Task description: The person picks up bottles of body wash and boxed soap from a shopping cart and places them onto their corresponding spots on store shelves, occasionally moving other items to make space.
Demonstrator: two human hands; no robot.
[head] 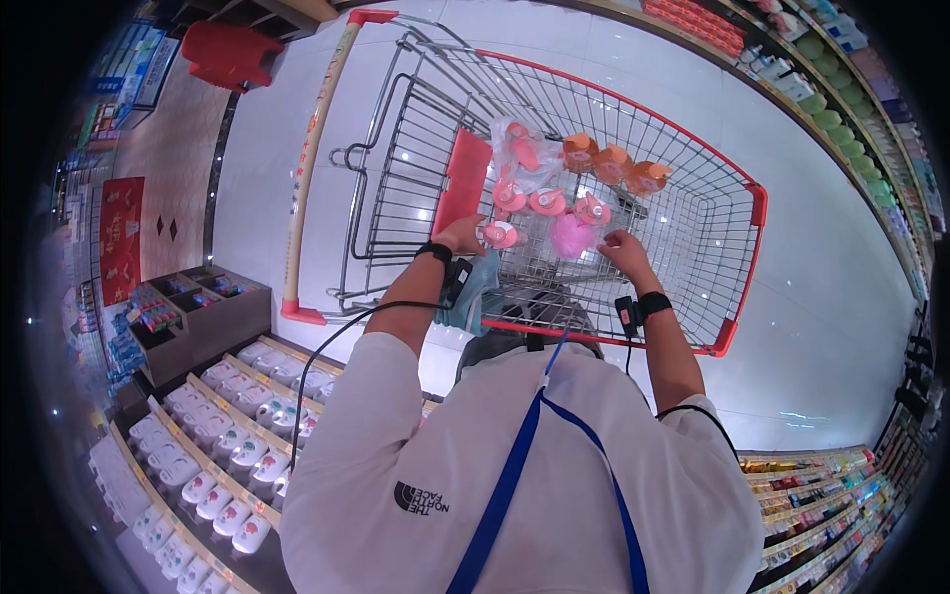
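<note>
My left hand [462, 236] is at the cart's near-left side, its fingers around the side of a pump bottle with a pink top [501, 235]. My right hand [625, 256] hovers over the basket with fingers apart and nothing in them, just right of a pink mesh bath puff [573, 236]. Three more pink-topped pump bottles stand behind the puff, among them a middle bottle [548, 201]. Farther back, a clear plastic bag [538, 167] lies around a pink item. Beside it are three orange bottles [613, 164]. All are inside the wire shopping cart [698, 256].
The cart's handle [319, 156] runs along the left. A red child-seat flap [462, 182] and a teal cloth or bag [475, 297] are by my left hand. Shelves of white jugs [245, 453] stand lower left, a stocked shelf [824, 104] upper right, a red stool [226, 56] upper left.
</note>
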